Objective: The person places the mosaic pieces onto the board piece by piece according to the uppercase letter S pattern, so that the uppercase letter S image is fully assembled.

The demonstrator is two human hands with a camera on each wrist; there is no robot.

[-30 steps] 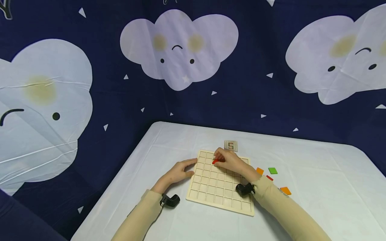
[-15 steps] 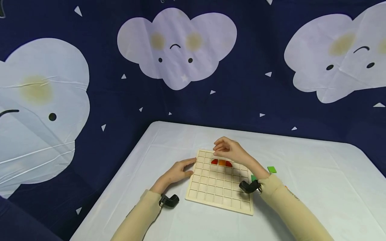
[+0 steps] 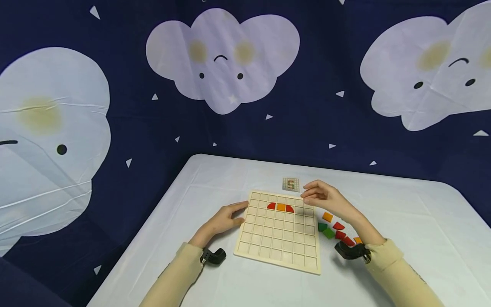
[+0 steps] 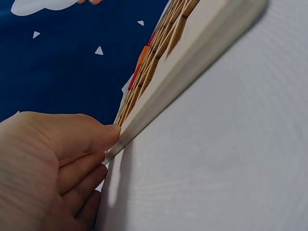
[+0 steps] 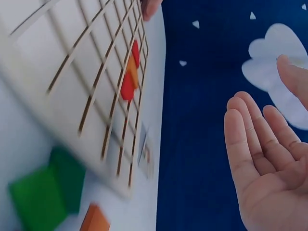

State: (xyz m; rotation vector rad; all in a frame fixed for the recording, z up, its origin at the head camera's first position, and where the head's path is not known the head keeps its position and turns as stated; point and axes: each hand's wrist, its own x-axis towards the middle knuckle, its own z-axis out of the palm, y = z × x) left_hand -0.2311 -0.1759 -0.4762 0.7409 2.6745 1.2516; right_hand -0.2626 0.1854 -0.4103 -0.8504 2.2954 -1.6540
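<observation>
A pale wooden grid board (image 3: 276, 238) lies on the table. In one of its upper rows sit a red rounded piece (image 3: 271, 206), an orange square (image 3: 281, 207) and another red rounded piece (image 3: 290, 208), side by side. My left hand (image 3: 222, 219) rests at the board's left edge; in the left wrist view the thumb (image 4: 103, 137) touches that edge. Above the board's upper right corner hovers my right hand (image 3: 331, 200). Its fingers (image 5: 238, 130) are extended and hold nothing in the right wrist view.
Loose pieces lie right of the board, among them an orange piece (image 3: 327, 217), a green square (image 3: 328, 233) and a red piece (image 3: 338, 226). Behind the board is a small pattern card (image 3: 291, 184). A dark blue cloud-print cloth (image 3: 326, 128) hangs behind the white table (image 3: 215, 183).
My right hand let go of the left red piece, which now lies in the grid, then rose and moved right off the row. The left hand stayed at the board's edge.
</observation>
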